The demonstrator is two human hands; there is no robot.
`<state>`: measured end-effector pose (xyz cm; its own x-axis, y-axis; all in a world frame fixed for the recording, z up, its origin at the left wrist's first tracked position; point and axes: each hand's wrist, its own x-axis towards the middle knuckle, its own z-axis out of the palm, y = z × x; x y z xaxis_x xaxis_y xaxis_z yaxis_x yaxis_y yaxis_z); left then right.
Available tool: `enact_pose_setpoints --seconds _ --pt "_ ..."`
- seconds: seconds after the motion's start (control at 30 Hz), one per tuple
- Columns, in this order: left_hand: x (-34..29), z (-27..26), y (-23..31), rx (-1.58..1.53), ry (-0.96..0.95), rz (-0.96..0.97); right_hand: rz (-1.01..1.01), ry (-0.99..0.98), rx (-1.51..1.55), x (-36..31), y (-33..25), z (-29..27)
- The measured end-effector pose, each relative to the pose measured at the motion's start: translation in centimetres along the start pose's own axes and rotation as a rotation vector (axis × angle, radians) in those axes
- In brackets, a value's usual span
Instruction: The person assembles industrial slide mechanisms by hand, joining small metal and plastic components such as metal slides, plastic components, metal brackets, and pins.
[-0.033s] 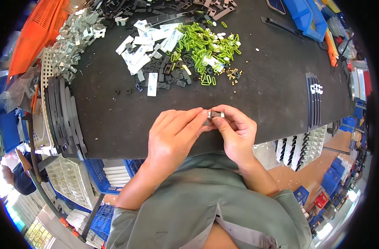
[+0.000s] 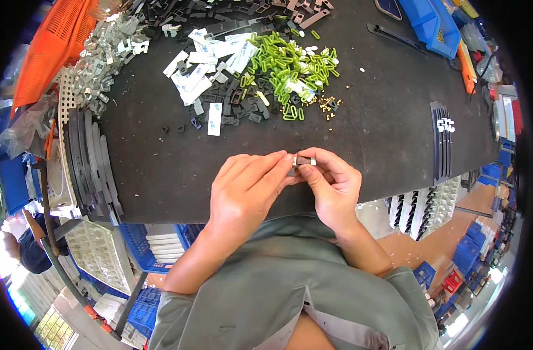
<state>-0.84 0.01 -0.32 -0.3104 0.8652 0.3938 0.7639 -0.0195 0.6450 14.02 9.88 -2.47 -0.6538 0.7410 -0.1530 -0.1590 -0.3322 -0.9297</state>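
Above the near part of the black table, both my hands meet at a small dark-and-silver part (image 2: 304, 161). My left hand (image 2: 243, 189) pinches its left end between thumb and fingertips, the back of the hand hiding much of the grip. On the other end, my right hand (image 2: 338, 189) is closed, with the thumb below and the curled forefinger above. Fingers cover most of the part, so its exact kind does not show. Beyond the hands lies a white sticker-like strip (image 2: 214, 119), beside a heap of small black parts (image 2: 234, 105).
Green oval rings (image 2: 290, 64) and white strips (image 2: 196, 81) are heaped at the back, with tiny brass pieces (image 2: 329, 105) alongside. Long dark strips lie left (image 2: 91, 163) and right (image 2: 441, 146). Metal clips (image 2: 100, 64), an orange basket (image 2: 51, 52) and a blue bin (image 2: 432, 26) stand farther out.
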Motion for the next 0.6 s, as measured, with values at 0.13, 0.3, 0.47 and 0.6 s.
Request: enact_pose_setpoints --seconds 0.13,0.3,0.47,0.6 --pt "0.2 0.5 0.2 0.01 0.005 0.001 -0.012 -0.01 -0.06 0.0 -0.1 -0.2" --pt "-0.1 0.5 0.5 -0.007 -0.005 -0.057 -0.059 -0.043 -0.211 0.0 -0.4 -0.1" --pt "0.1 -0.2 1.3 -0.014 -0.055 -0.09 -0.184 -0.051 -0.387 0.0 0.0 -0.3" --pt "0.2 -0.2 2.0 0.011 -0.09 -0.12 -0.15 -0.045 -0.374 0.0 -0.1 -0.3"
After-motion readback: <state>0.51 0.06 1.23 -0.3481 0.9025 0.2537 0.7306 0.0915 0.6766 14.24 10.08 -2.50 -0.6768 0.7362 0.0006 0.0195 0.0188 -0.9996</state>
